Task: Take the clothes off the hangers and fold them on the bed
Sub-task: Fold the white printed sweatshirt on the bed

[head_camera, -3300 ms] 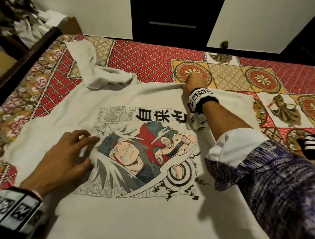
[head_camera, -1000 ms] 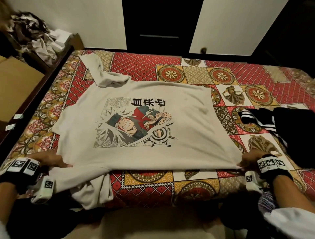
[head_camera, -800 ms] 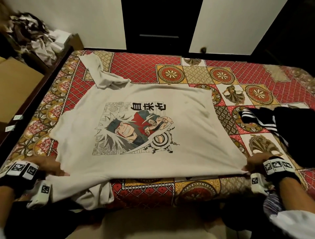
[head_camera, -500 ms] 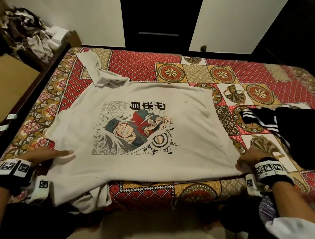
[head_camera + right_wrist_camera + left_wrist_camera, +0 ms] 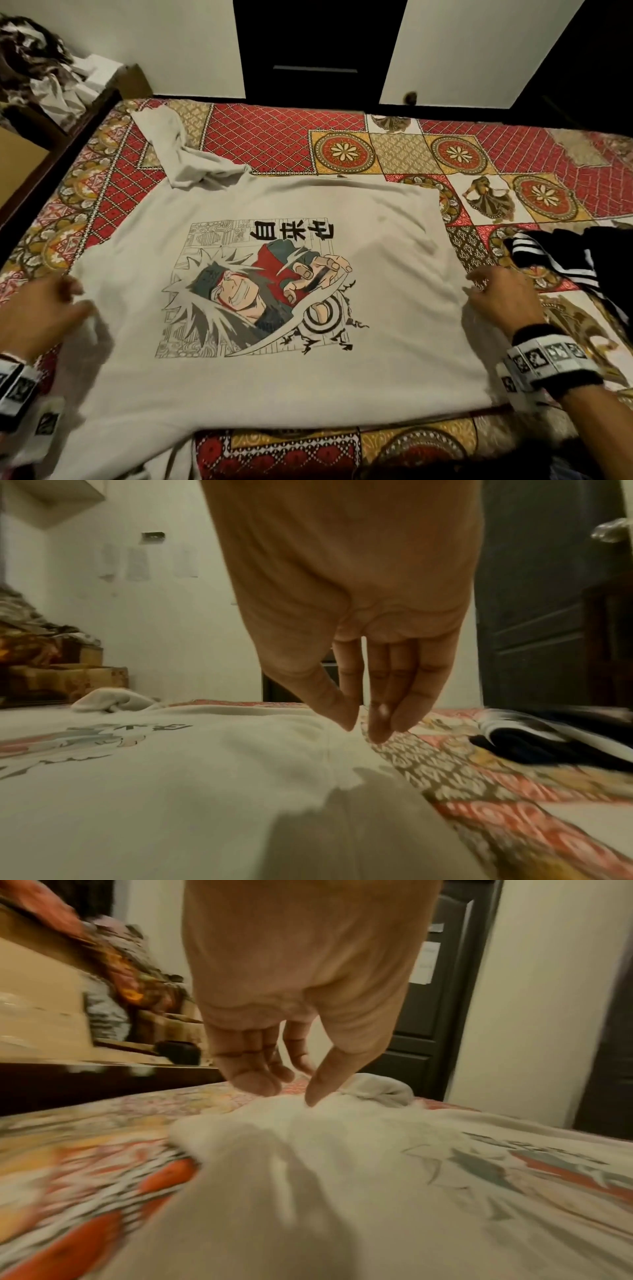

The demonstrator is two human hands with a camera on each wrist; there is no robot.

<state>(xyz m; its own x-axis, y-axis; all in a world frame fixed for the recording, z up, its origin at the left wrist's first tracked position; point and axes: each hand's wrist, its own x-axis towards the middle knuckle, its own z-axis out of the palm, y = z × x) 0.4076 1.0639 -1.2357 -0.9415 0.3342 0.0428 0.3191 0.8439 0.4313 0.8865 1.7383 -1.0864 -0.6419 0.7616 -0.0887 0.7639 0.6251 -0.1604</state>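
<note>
A cream sweatshirt (image 5: pixel 274 394) with a cartoon print (image 5: pixel 260 291) lies flat, print up, on the patterned bed cover (image 5: pixel 274 137). One sleeve (image 5: pixel 178 150) lies crumpled at the far left; the other hangs off the near edge (image 5: pixel 171 455). My left hand (image 5: pixel 77 298) rests on the shirt's left edge with relaxed fingers, and its thumb tip touches the cloth (image 5: pixel 291 1093). Over the shirt's right side seam my right hand (image 5: pixel 479 284) points its straight fingers down (image 5: pixel 363 729). Neither hand holds anything.
A black garment with white stripes (image 5: pixel 565 263) lies on the bed right of the sweatshirt. A dark wooden bed frame (image 5: pixel 51 164) runs along the left, with a heap of clothes (image 5: pixel 41 68) beyond it. A dark door (image 5: pixel 308 51) stands behind the bed.
Both hands have let go of the shirt's near corners and moved forward along its two sides. The shirt now lies flatter on the bed.
</note>
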